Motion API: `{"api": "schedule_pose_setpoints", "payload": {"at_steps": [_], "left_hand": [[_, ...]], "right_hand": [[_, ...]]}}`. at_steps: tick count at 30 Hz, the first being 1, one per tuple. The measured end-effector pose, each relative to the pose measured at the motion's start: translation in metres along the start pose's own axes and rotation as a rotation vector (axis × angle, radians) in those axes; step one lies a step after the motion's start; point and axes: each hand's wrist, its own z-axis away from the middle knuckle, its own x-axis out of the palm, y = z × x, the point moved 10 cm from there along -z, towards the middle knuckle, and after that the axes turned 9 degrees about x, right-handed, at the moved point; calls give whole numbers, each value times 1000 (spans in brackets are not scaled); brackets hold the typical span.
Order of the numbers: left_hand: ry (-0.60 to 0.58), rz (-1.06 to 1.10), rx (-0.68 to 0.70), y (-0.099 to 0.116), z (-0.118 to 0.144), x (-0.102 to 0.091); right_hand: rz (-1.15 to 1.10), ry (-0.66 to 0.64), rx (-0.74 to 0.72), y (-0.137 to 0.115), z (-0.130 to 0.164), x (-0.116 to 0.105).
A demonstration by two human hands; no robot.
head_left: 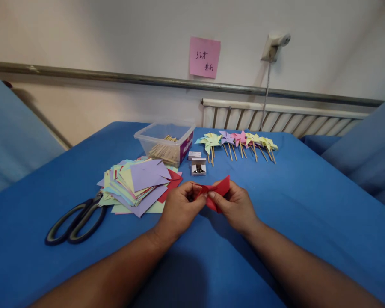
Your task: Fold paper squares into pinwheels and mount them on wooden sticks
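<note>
Both my hands meet over the blue table and pinch one piece of red paper, partly folded, with a corner sticking up. My left hand grips its left part between thumb and fingers. My right hand holds the right part, thumb on top. Left of my hands lies a loose pile of coloured paper squares, purple on top, with red sheets at its right edge.
Black-handled scissors lie at the left. A clear plastic box with wooden sticks stands behind the pile. A small open box sits beside it. Several finished paper pinwheels on sticks lie in a row further back. A pink note hangs on the wall.
</note>
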Motion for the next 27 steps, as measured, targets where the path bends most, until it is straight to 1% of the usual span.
{"api": "schedule_pose_setpoints", "payload": {"at_steps": [5,12,15,22,27], "left_hand": [[-19,-4,-23,-4,0,2],[-85,119,-114,-19,0,10],[-66,151,-147,-22,0,9],[-44,256,-234,-29,4,10],[-39,287,-256,-34,3,10]], "right_hand": [[75,53,-29,-4,1,-4],[-76,20,53,9,-4,0],[-82,17,72,13,-4,1],[-104,-3,70,14,-5,3],[-108,-26,76,14,-3,5]]}}
